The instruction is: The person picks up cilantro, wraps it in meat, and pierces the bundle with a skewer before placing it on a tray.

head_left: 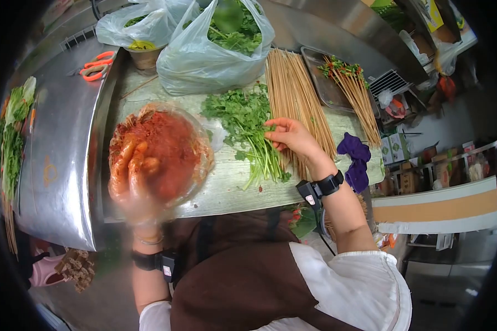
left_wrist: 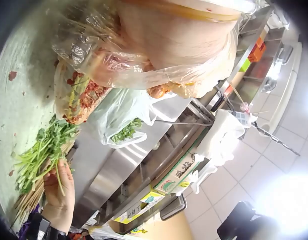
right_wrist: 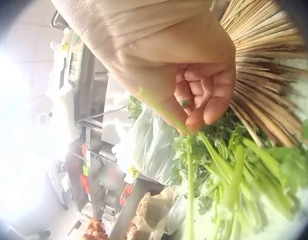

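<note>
My right hand (head_left: 292, 138) pinches a thin cilantro stem (right_wrist: 190, 185) between thumb and fingertips, the other fingers loosely curled. It is over a loose pile of cilantro (head_left: 240, 110), whose leaves point away from me and stems toward me. On the left, my left hand (head_left: 135, 171) wears a clear plastic glove (left_wrist: 204, 70) with red-orange sauce on the fingers. That hand is over a plastic-lined container (head_left: 206, 157) full of red, sauce-coated food (head_left: 171, 149). Its fingers look relaxed, and their undersides are hidden in the head view.
Long bamboo skewers (head_left: 298, 99) lie right of the cilantro. Behind stands a plastic bag (head_left: 204, 66) of greens. A metal tray (head_left: 328, 94) with filled skewers (head_left: 353, 88) is at the back right, near a purple cloth (head_left: 356, 163). Orange-handled scissors (head_left: 96, 69) rest at the left.
</note>
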A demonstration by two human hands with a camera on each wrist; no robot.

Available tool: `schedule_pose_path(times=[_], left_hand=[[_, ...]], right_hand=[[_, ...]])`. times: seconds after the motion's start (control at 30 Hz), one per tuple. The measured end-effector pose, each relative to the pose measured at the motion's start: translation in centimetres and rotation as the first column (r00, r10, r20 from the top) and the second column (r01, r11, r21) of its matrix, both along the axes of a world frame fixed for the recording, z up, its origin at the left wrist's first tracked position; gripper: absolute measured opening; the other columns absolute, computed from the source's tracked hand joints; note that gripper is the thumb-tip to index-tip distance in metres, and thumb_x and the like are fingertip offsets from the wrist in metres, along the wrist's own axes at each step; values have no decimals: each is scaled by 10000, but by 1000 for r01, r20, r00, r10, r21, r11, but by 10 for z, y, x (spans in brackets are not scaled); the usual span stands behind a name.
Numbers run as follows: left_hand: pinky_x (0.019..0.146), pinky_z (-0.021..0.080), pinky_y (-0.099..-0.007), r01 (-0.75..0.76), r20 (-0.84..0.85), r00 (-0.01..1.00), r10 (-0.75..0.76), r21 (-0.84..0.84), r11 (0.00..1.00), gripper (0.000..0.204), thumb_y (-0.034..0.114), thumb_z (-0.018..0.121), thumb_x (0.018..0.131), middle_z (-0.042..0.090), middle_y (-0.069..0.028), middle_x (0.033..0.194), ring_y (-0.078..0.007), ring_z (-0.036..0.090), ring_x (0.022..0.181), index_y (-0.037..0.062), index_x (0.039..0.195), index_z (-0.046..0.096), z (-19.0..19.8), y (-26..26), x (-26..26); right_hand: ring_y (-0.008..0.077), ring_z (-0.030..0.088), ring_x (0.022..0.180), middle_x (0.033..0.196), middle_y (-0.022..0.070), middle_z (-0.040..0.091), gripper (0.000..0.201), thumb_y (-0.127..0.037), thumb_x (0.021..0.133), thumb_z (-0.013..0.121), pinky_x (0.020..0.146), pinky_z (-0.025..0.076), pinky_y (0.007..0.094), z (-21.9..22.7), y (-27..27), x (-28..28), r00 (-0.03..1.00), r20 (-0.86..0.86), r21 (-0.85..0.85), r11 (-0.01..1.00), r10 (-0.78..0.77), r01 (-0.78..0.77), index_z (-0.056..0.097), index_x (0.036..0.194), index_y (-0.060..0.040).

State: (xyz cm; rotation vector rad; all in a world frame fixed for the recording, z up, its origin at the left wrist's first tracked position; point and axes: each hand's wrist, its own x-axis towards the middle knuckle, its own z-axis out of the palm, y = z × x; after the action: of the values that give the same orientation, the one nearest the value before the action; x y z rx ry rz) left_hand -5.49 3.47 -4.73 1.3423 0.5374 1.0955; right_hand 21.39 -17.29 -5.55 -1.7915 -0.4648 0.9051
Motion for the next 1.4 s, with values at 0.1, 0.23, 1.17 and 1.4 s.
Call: schedule_pose_path(times=[0.1,0.23,1.17,1.4], left_hand=[[740,517,-265,-47,29,998,48,-28,998,271,41,459,910,596,-157,1135,-175,619,871,-53,1148,546,4,-3,4],[721,516,-267,-76,37,996,77,-25,997,253,37,464,903,624,-158,1077,-178,621,835,-57,1114,567,7,-4,6],[763,525,-266,-17,-20,1000,17,-28,999,284,3,427,925,559,-194,1215,-178,632,893,-66,1187,511,-1,1,1],[774,519,-272,-34,22,999,34,-27,999,289,-1,426,921,558,-192,1215,-170,626,875,-65,1190,510,-3,-1,2]], right_hand=[[53,546,596,693,-16,594,215,-112,839,658,507,420,179,-4,-3,9,994,98,-73,997,38,-31,605,1031,-32],[45,544,607,734,0,627,156,-114,857,639,518,421,180,0,-3,7,995,62,58,996,-75,72,621,984,-26],[184,598,603,720,80,610,145,-99,776,656,554,474,282,-9,-2,-28,784,614,-78,995,91,-55,610,867,4],[73,564,581,753,19,617,182,-48,843,593,522,462,193,4,-23,-7,981,-176,195,974,-84,118,559,1018,-14]])
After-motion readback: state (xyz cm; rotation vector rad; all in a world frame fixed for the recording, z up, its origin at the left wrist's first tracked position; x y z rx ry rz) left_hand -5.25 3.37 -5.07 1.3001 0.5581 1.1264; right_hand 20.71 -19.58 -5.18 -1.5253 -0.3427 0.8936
